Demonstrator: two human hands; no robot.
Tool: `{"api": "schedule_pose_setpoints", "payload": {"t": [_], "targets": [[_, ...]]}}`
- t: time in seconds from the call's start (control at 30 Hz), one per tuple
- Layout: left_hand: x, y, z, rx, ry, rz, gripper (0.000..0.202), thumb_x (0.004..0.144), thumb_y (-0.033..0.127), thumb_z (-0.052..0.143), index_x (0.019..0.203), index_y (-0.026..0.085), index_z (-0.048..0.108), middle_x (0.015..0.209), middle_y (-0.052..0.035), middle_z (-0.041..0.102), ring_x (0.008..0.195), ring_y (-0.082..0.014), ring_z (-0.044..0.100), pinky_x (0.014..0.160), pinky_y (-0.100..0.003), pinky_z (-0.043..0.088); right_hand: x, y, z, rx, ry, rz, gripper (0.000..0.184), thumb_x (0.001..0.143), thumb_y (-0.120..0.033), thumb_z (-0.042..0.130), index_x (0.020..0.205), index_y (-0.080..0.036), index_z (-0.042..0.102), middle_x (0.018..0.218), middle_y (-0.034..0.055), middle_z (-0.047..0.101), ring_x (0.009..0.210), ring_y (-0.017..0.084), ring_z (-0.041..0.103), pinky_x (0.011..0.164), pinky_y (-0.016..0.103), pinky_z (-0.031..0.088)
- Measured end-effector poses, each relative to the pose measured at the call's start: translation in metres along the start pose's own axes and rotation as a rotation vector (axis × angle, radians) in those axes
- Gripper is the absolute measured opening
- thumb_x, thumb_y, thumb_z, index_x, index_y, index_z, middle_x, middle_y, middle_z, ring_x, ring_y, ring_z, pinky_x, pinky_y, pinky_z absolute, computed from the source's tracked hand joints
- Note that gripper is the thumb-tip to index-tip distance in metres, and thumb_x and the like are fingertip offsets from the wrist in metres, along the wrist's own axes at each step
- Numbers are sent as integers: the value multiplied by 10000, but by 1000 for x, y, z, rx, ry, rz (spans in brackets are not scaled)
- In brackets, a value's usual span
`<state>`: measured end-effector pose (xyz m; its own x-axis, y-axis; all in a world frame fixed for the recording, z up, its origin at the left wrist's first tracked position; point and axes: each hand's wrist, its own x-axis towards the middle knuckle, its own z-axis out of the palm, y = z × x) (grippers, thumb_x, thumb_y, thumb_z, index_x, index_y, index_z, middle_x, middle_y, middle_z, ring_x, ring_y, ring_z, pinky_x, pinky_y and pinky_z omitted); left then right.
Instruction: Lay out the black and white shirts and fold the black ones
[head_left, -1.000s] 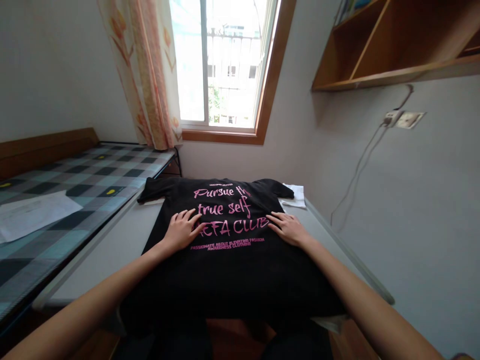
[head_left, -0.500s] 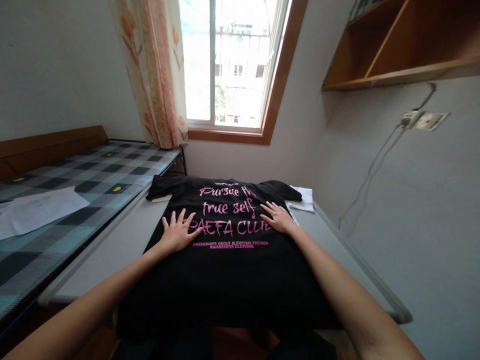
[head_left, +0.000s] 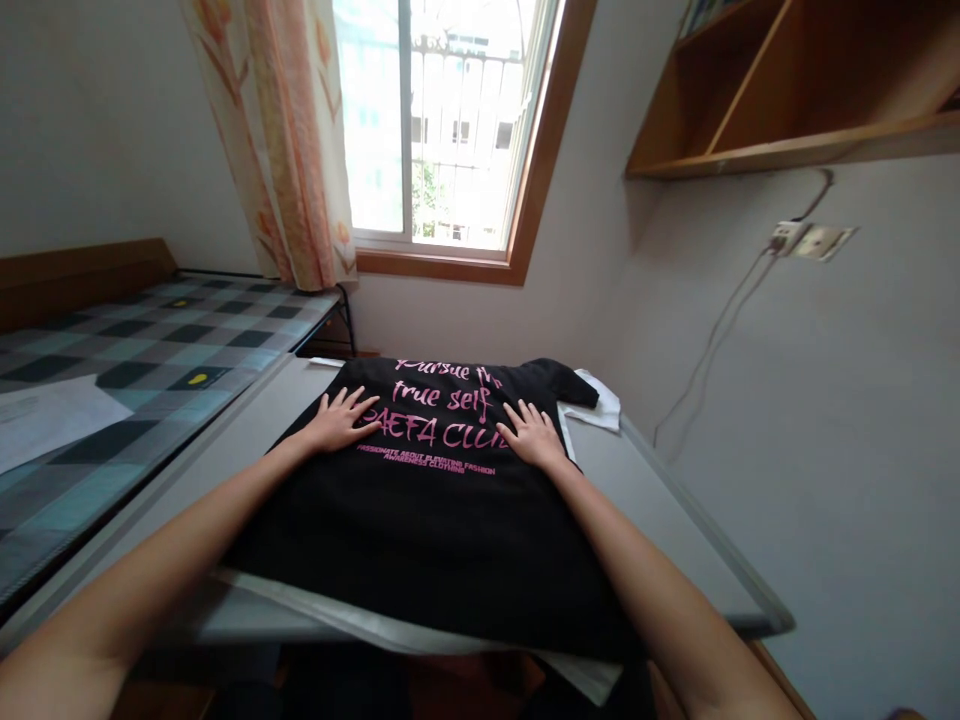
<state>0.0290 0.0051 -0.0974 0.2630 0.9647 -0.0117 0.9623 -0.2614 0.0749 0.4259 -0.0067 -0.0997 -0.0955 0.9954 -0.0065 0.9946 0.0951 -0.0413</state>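
A black T-shirt (head_left: 420,540) with pink lettering lies spread front up on a grey-topped table (head_left: 217,455). My left hand (head_left: 339,420) rests on the shirt's left side by the lettering, fingers spread. On the right side of the print lies my right hand (head_left: 534,436), also flat with fingers apart. The shirt's right sleeve (head_left: 571,382) shows at the far right, while its collar and left sleeve are out of sight past the far edge. Pale material (head_left: 390,632) peeks out under the shirt's near hem; I cannot tell what it is.
A white cloth or paper (head_left: 600,405) lies by the right sleeve. To the left stands a bed with a checked cover (head_left: 247,330) and a sheet of paper (head_left: 60,415). A wooden shelf (head_left: 810,140) and a socket with cords (head_left: 810,240) are on the right wall.
Both hands have slid the T-shirt away from me. Its top line of print, collar and left sleeve have gone from view, and pale material now shows along the near hem.
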Motion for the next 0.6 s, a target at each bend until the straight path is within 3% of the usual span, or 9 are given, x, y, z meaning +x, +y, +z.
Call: {"api": "schedule_pose_setpoints", "payload": {"t": [0.4,0.5,0.6], "targets": [[-20,-27,-4,21,7,130,696,893,637,345,1504,306,298,1599,-80,184,1456,-347,149,1137,-548,122,-63,-31,4,58,37,44,698,928,-666,207,1519,-300,270,1603,80,181,1461,308,130,1151,480,102],[-28,-14,-5,84,94,92,647,893,579,396,1469,284,394,1566,-93,280,1414,-315,267,1143,-475,163,-70,-36,4,71,50,54,689,929,-664,208,1515,-309,281,1601,71,192,1458,319,139,1147,491,107],[-41,20,-4,95,162,-86,606,909,562,360,1412,250,493,1501,-131,378,1345,-348,354,1091,-502,256,-71,-39,2,79,42,68,684,934,-651,219,1514,-296,291,1594,71,216,1455,321,146,1145,499,105]]}}
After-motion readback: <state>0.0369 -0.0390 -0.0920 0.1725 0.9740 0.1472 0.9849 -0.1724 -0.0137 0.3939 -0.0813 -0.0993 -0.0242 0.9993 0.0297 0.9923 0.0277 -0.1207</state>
